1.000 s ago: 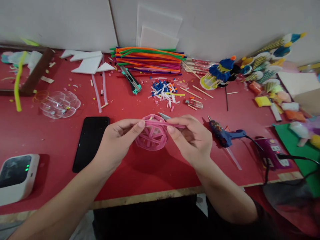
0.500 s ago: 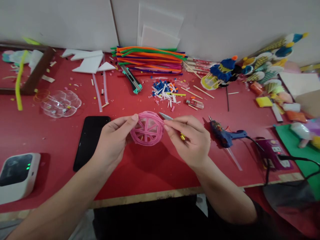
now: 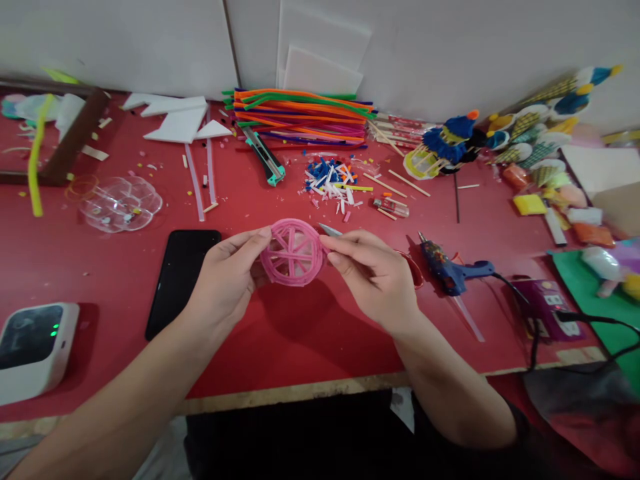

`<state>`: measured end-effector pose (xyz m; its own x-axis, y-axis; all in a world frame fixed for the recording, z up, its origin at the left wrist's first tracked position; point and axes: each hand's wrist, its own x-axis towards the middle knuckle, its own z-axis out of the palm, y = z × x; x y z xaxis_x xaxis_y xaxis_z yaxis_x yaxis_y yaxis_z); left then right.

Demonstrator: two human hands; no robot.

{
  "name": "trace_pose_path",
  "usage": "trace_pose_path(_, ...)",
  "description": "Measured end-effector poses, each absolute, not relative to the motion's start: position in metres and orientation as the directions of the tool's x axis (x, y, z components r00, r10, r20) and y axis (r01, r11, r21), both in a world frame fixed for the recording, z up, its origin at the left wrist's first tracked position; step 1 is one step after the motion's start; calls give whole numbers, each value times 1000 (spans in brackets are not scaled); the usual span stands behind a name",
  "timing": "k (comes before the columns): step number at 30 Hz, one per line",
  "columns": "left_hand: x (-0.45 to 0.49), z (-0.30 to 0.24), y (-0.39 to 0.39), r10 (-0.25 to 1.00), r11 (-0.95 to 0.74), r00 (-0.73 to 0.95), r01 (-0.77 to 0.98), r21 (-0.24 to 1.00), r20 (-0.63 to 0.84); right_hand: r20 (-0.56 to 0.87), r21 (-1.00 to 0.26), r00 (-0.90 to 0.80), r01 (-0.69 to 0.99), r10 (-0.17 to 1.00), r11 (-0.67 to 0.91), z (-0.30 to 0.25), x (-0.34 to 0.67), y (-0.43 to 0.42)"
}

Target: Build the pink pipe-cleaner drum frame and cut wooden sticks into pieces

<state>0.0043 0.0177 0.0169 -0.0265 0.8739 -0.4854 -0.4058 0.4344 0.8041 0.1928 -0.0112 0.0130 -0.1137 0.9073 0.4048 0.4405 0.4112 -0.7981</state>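
Observation:
A pink wheel with spokes, apparently made of fuzzy pipe cleaner, is held up over the red table. My left hand is closed on its left rim, thumb on top. At the right rim, my right hand pinches the pink edge between thumb and fingertips; whether it grips the rim itself or a loose end I cannot tell. Behind the right hand lies a pair of scissors, with the blade tip and part of a red handle showing and the middle hidden. A black phone rests beside my left hand.
A glue gun with a cord lies at the right. Pipe cleaners, a utility knife and small scraps are farther back. A clear tray and a white device stand left. The table's front edge runs near me.
The wheel has turned a little between my fingers and risen slightly. My right hand has shifted slightly left along with it, and the red scissors handle now shows behind it.

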Motion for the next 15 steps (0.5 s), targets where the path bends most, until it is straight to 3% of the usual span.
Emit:
trace_pose_path(6,4,19,18,837,522,59,-388,760,-545,214,-935,-81,271,973,228,11,199,-9)
trace_pose_path(15,4,17,15,893,447,112,-330,831,-436,221,-942,-56,244,974,228,14,199,-9)
